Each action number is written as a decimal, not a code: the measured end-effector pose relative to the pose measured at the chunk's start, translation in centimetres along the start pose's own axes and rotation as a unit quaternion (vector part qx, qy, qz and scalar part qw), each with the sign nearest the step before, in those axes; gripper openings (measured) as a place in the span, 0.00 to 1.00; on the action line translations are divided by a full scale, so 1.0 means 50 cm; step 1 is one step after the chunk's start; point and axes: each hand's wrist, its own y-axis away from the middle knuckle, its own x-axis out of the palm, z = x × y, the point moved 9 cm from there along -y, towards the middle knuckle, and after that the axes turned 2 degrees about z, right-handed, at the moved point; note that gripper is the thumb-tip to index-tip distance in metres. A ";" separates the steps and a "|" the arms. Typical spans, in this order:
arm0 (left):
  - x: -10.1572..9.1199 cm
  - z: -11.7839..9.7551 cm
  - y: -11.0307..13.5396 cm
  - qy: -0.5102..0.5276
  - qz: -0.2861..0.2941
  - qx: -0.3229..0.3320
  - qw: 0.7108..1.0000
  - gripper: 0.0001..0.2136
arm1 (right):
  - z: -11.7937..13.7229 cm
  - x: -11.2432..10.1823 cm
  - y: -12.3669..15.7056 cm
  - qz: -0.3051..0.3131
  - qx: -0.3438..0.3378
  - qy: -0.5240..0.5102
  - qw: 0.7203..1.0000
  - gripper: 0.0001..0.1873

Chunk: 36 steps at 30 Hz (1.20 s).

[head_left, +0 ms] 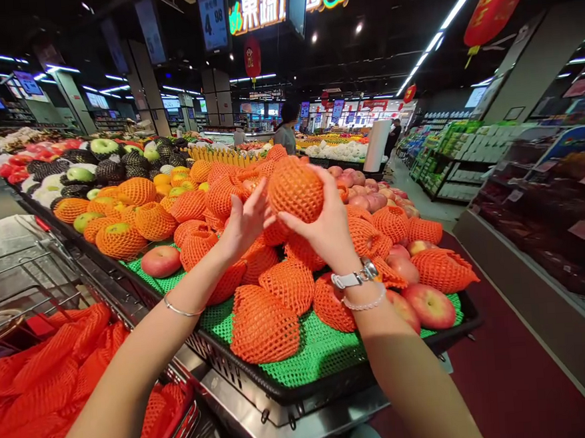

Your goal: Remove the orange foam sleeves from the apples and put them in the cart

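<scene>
An apple in an orange foam net is raised over the fruit display, with my right hand wrapped round its right side and underside. My left hand is just left of it, fingers apart and stretched toward the fruit; whether its fingertips touch the net I cannot tell. Beneath both hands lie several apples in orange foam nets, such as a netted apple at the front. A bare apple sits on the green mesh liner to the left, and another bare apple at the right corner.
A black crate edge runs along the front. At lower left, a shopping cart holds a heap of loose orange foam nets. Orange-netted yellow-green fruit lies farther left. A person stands in the background.
</scene>
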 end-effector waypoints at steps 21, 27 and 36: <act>-0.223 -0.118 0.144 -0.336 -0.232 0.205 0.890 0.12 | -0.115 0.015 0.015 0.153 0.102 0.434 0.882 0.36; -0.520 -0.156 0.495 -0.635 -0.478 0.004 0.607 0.18 | -0.098 0.009 0.010 0.139 0.107 0.403 0.898 0.29; -0.659 0.046 0.811 -0.700 -0.292 -0.343 0.554 0.19 | -0.060 -0.002 0.001 0.043 0.036 0.288 0.956 0.17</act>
